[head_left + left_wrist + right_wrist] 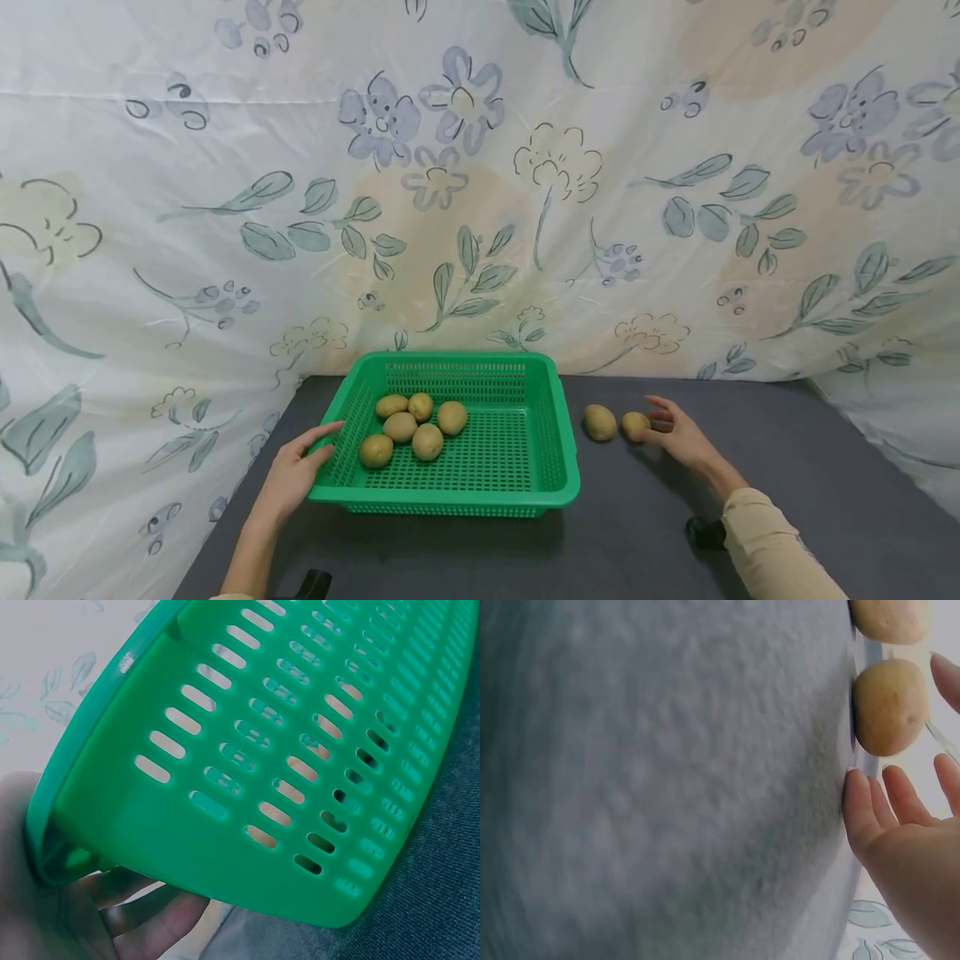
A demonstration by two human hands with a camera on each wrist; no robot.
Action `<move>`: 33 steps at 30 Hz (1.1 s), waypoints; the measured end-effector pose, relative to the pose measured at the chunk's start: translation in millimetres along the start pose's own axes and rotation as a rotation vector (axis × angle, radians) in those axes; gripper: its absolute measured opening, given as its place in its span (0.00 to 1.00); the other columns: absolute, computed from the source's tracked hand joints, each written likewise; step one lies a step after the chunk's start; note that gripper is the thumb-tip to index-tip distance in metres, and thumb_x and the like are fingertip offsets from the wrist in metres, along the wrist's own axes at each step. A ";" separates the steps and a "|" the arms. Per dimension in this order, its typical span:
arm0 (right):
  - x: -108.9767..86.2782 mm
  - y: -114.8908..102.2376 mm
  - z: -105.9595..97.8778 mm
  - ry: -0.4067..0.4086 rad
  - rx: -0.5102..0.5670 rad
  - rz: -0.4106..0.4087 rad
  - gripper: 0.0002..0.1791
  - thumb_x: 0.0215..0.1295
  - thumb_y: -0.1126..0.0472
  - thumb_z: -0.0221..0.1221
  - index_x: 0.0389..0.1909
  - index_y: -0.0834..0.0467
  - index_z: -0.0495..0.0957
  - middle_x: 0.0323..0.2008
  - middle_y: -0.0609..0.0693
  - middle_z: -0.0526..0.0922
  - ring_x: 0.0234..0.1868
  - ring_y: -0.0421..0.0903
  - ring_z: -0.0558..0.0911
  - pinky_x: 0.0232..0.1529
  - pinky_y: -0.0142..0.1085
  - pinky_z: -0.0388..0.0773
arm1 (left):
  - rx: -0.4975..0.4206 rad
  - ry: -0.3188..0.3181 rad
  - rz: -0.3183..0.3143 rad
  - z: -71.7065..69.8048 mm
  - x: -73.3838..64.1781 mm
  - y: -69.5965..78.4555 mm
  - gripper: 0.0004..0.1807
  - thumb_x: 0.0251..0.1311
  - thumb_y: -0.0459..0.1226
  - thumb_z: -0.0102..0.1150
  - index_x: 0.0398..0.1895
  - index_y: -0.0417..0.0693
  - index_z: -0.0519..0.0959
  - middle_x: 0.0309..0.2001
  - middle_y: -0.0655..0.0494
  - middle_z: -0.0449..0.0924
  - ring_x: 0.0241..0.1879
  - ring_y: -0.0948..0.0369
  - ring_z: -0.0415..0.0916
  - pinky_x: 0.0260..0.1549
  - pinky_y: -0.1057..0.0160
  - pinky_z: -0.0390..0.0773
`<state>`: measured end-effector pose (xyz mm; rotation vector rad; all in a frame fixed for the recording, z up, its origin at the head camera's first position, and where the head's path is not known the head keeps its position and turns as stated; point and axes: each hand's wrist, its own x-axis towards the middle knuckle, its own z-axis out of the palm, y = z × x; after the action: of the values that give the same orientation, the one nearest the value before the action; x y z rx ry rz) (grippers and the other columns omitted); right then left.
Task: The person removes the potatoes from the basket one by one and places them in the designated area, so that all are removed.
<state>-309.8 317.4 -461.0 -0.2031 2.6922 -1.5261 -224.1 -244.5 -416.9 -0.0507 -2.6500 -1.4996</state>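
A green plastic basket [450, 497] with slotted walls stands on the dark table, several potatoes [401, 427] gathered in its left half. At its left rim my left hand [294, 473] holds on; the left wrist view shows fingers [169, 924] curled beneath the basket's rim [82, 750]. To the right of the basket, two potatoes lie side by side. My right hand [681, 435] is at the outer potato [635, 427], thumb and fingers spread around it. In the right wrist view, a gap shows between the fingertips [859, 780] and that potato [890, 707].
The other loose potato [599, 422] lies between the basket and the outer one. A floral cloth [465, 233] hangs behind the dark table [630, 533] and along its sides.
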 end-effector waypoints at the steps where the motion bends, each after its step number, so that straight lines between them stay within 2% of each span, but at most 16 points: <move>1: -0.7 -0.3 -1.3 0.006 -0.008 -0.004 0.46 0.64 0.55 0.62 0.73 0.66 0.45 0.64 0.75 0.55 0.62 0.73 0.59 0.55 0.61 0.66 | -0.001 0.001 0.004 -0.3 0.0 -0.4 0.22 0.73 0.37 0.44 0.68 0.45 0.66 0.70 0.36 0.55 0.67 0.40 0.53 0.58 0.39 0.60; 7: -6.2 -3.2 -11.0 0.027 -0.021 0.003 0.45 0.66 0.52 0.60 0.73 0.65 0.45 0.65 0.75 0.53 0.63 0.73 0.58 0.55 0.60 0.66 | 0.001 0.001 0.015 -1.6 -0.8 -0.5 0.22 0.73 0.36 0.44 0.69 0.44 0.65 0.70 0.36 0.55 0.67 0.40 0.51 0.59 0.39 0.59; 16: -7.6 -5.5 -20.8 0.068 0.037 0.041 0.45 0.70 0.49 0.55 0.74 0.66 0.42 0.66 0.75 0.50 0.65 0.71 0.55 0.55 0.57 0.68 | 0.002 0.002 0.000 -2.7 0.1 0.7 0.22 0.73 0.36 0.44 0.69 0.44 0.66 0.70 0.38 0.55 0.68 0.40 0.50 0.59 0.39 0.57; 21: -6.7 -4.6 -27.4 0.098 0.075 0.070 0.44 0.71 0.43 0.50 0.74 0.66 0.43 0.67 0.74 0.50 0.65 0.69 0.57 0.57 0.57 0.66 | 0.005 -0.007 -0.006 -3.1 0.3 1.3 0.23 0.73 0.37 0.44 0.69 0.45 0.65 0.70 0.38 0.54 0.69 0.40 0.48 0.60 0.38 0.56; 23: -3.4 1.3 -31.0 0.141 0.110 0.084 0.45 0.70 0.38 0.47 0.73 0.65 0.47 0.66 0.72 0.55 0.63 0.65 0.63 0.56 0.52 0.70 | 0.005 -0.009 -0.005 -3.1 0.7 1.7 0.23 0.73 0.37 0.44 0.69 0.45 0.65 0.70 0.39 0.54 0.69 0.40 0.48 0.60 0.38 0.56; 26: 5.7 18.6 -39.6 0.237 0.273 0.113 0.44 0.66 0.35 0.49 0.72 0.59 0.55 0.59 0.56 0.70 0.55 0.48 0.75 0.50 0.38 0.76 | 0.005 -0.010 -0.006 -3.0 1.3 2.5 0.23 0.73 0.37 0.44 0.69 0.45 0.65 0.71 0.39 0.54 0.69 0.40 0.48 0.60 0.38 0.55; 29: 10.8 29.6 -48.9 0.285 0.495 0.113 0.42 0.62 0.33 0.50 0.71 0.53 0.59 0.50 0.41 0.74 0.44 0.35 0.78 0.43 0.30 0.78 | 0.007 -0.009 -0.005 -2.6 1.9 3.1 0.23 0.73 0.36 0.44 0.69 0.45 0.65 0.71 0.39 0.54 0.69 0.40 0.48 0.60 0.38 0.55; 33: 1.4 9.4 -56.1 0.173 0.672 0.106 0.45 0.64 0.32 0.45 0.75 0.52 0.47 0.50 0.40 0.72 0.45 0.35 0.77 0.50 0.35 0.75 | 0.009 -0.007 -0.005 -2.1 2.1 3.5 0.23 0.73 0.36 0.44 0.69 0.45 0.65 0.70 0.39 0.54 0.69 0.40 0.48 0.60 0.38 0.55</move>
<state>-317.7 369.8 -440.1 0.1008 2.0772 -2.3747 -225.7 -244.6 -412.7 -0.0481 -2.6642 -1.4920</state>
